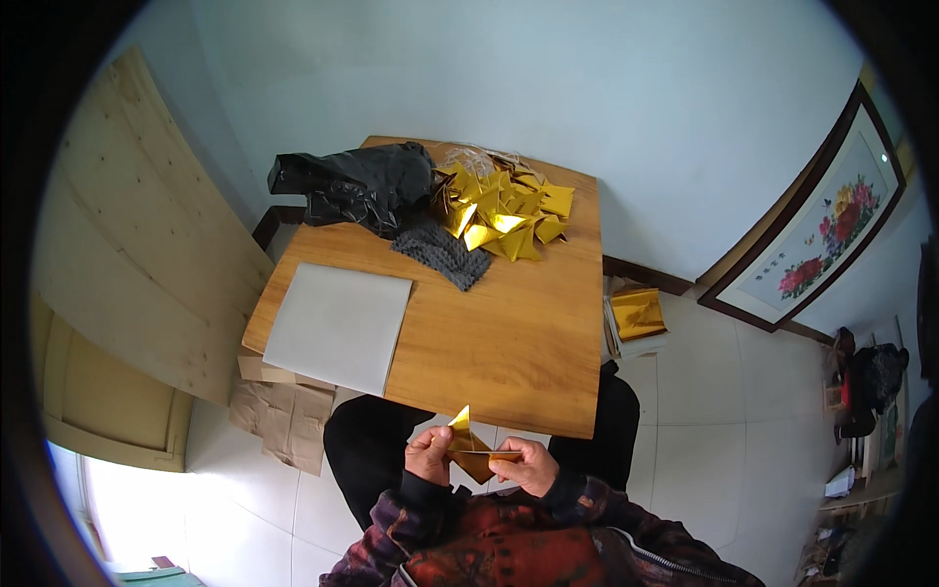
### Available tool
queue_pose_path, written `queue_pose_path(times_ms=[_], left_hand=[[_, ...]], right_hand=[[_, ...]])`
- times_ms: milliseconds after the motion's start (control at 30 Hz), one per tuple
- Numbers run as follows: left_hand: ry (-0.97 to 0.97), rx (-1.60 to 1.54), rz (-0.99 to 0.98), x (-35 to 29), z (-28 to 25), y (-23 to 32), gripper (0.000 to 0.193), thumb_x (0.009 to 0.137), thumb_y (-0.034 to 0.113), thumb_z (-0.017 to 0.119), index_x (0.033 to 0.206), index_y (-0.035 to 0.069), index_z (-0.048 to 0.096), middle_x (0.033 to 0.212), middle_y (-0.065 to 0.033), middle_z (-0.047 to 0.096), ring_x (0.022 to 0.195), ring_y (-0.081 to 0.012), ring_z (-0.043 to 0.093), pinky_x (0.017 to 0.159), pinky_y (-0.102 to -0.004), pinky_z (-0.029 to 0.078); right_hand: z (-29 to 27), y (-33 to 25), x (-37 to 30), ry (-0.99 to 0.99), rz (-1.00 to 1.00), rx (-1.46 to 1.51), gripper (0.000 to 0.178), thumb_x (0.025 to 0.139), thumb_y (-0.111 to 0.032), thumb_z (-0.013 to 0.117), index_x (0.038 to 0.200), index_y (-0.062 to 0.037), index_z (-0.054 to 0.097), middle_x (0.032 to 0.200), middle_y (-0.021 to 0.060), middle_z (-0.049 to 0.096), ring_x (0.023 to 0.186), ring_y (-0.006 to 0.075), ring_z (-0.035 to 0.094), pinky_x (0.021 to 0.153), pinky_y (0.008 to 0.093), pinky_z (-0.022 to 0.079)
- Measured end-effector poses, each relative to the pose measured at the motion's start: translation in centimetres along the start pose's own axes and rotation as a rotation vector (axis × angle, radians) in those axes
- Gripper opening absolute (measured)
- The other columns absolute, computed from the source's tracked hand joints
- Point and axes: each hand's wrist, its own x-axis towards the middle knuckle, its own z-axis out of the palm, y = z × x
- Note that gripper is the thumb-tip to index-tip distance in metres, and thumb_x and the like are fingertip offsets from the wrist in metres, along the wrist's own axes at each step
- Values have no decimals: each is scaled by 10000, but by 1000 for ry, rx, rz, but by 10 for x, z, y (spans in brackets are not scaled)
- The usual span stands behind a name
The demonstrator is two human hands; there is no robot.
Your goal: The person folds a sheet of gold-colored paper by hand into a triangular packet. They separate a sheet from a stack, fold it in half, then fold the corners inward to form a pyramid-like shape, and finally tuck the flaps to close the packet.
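Observation:
Over my lap, just off the table's near edge, I hold a partly folded piece of gold foil paper (pixel 471 464). My left hand (pixel 428 455) pinches its left side, where one pointed corner sticks up. On the other side my right hand (pixel 531 468) is closed on a narrow folded flap. The lower part of the paper hangs between the hands. Toward the back of the wooden table (pixel 499 342) lies a loose heap of folded gold paper pieces (pixel 518 210), several with pointed ends.
A black plastic bag (pixel 362 186) and a dark grey textured cloth (pixel 442 252) lie beside the heap. At the table's left is a flat grey-white board (pixel 337 323). Gold sheets (pixel 639 313) rest low at the right. Flattened cardboard (pixel 281 416) is on the floor; a framed flower picture (pixel 817 225) leans right.

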Motion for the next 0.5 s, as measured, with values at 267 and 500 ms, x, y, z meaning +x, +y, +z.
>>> queue_pose_path(times_ms=[267,500], left_hand=[[-99,143,115,-2,16,5,279,962,270,598,884,7,654,766,-15,601,739,-99,544,682,-262,430],[-169,106,203,-11,31,14,169,952,118,629,1024,-16,703,923,-8,614,844,-102,546,769,-263,456]], right_hand=[[-13,-16,2,68,-46,45,158,902,-176,684,855,-53,598,741,11,617,668,88,587,642,253,488],[-11,-8,5,86,-18,20,154,916,-172,675,896,-39,600,751,20,629,673,86,582,650,245,482]])
